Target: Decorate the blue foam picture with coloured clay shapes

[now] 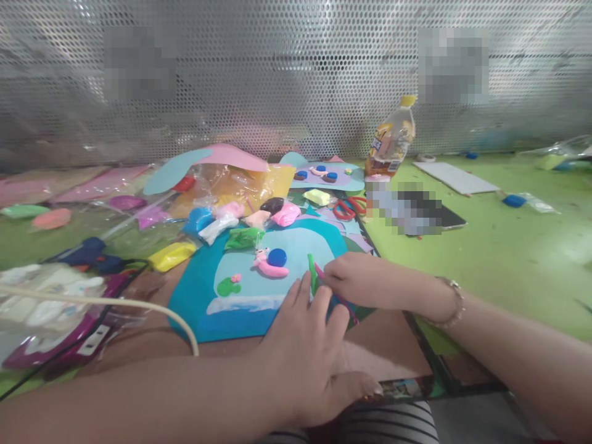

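Note:
A blue craft board (194,302) with a light blue pond scene lies in front of me. On it sit a pink clay snail with a blue shell (272,262) and a green lily pad (228,286). My left hand (305,345) lies flat on the board's right part, fingers spread. My right hand (354,280) is closed in a pinch on a thin pink tool (324,274), right beside a green clay strip (312,274) standing on the board. A bracelet circles my right wrist.
Lumps of coloured clay in plastic (240,219) lie behind the board, with red scissors (349,208), a glue gun (87,254) and a white cable (139,305) at left. A plastic bottle (392,139) stands by a perforated metal wall. A second craft piece (324,174) lies behind.

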`<act>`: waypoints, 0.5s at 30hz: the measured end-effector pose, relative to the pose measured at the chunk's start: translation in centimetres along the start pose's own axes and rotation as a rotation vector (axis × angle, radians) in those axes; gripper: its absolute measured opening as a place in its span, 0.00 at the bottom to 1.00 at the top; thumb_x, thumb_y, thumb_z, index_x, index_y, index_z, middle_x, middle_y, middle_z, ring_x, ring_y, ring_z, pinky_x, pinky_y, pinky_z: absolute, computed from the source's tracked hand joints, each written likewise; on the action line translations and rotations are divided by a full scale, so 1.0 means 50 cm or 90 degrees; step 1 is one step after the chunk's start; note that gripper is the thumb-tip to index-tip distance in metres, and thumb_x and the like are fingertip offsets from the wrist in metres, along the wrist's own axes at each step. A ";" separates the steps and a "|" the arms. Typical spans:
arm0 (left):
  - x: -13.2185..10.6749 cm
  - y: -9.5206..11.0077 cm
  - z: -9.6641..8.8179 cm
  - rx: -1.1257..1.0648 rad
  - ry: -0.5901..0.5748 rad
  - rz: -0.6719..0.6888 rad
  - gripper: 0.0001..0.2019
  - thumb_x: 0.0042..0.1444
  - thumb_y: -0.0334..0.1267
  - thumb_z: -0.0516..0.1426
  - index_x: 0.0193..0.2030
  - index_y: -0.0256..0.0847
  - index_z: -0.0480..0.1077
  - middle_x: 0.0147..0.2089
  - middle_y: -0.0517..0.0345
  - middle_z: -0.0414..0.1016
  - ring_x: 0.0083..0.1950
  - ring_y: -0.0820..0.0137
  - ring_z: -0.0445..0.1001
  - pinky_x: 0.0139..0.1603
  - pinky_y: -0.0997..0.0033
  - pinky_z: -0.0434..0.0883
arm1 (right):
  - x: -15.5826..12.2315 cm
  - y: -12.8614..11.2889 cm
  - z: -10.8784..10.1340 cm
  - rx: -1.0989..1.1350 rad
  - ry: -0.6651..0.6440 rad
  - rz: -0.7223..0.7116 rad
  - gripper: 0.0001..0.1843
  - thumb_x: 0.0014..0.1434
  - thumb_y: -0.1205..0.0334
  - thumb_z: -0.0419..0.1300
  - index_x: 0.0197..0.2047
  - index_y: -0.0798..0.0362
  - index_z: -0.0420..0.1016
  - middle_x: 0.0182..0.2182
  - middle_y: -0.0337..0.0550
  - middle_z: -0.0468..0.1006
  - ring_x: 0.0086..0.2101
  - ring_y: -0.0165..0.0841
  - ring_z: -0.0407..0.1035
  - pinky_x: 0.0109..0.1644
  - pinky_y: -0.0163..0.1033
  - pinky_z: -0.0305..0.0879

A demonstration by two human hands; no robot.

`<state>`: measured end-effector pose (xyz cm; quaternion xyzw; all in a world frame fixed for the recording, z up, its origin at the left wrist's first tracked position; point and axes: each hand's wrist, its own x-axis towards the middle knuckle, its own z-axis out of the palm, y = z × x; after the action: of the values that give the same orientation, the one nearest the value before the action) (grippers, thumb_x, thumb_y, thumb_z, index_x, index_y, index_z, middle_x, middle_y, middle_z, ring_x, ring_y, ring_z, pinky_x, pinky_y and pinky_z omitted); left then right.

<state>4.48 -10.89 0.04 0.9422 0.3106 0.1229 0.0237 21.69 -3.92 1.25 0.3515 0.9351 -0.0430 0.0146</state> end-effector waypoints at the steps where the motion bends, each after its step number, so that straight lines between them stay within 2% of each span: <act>1: 0.000 -0.001 0.001 -0.003 0.003 0.004 0.36 0.58 0.63 0.34 0.43 0.31 0.68 0.43 0.42 0.65 0.49 0.48 0.63 0.58 0.35 0.53 | 0.001 -0.002 -0.002 0.012 -0.009 0.013 0.15 0.61 0.66 0.48 0.24 0.56 0.65 0.20 0.38 0.65 0.21 0.25 0.53 0.23 0.35 0.42; 4: 0.000 -0.002 0.003 -0.014 0.007 0.018 0.36 0.58 0.62 0.34 0.44 0.30 0.67 0.42 0.42 0.65 0.49 0.48 0.63 0.59 0.35 0.52 | 0.006 -0.009 -0.009 0.057 -0.031 0.059 0.17 0.62 0.65 0.46 0.23 0.56 0.64 0.19 0.38 0.65 0.20 0.25 0.53 0.23 0.34 0.43; 10: -0.001 -0.001 0.009 -0.014 0.021 0.017 0.36 0.58 0.63 0.34 0.43 0.30 0.67 0.41 0.43 0.65 0.49 0.49 0.63 0.59 0.35 0.51 | 0.005 -0.010 -0.010 0.069 -0.030 0.067 0.16 0.62 0.64 0.47 0.24 0.56 0.66 0.20 0.39 0.66 0.21 0.25 0.52 0.24 0.34 0.44; 15: 0.002 -0.006 0.006 0.006 0.019 -0.001 0.36 0.59 0.62 0.32 0.41 0.31 0.67 0.42 0.41 0.65 0.48 0.50 0.64 0.58 0.36 0.53 | 0.000 -0.013 -0.026 0.097 -0.041 0.163 0.18 0.61 0.63 0.46 0.20 0.55 0.63 0.18 0.37 0.62 0.21 0.25 0.50 0.24 0.35 0.43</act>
<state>4.47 -10.58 -0.27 0.9400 0.3125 0.1359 0.0148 21.25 -4.30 2.59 0.4665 0.8756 -0.1227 0.0236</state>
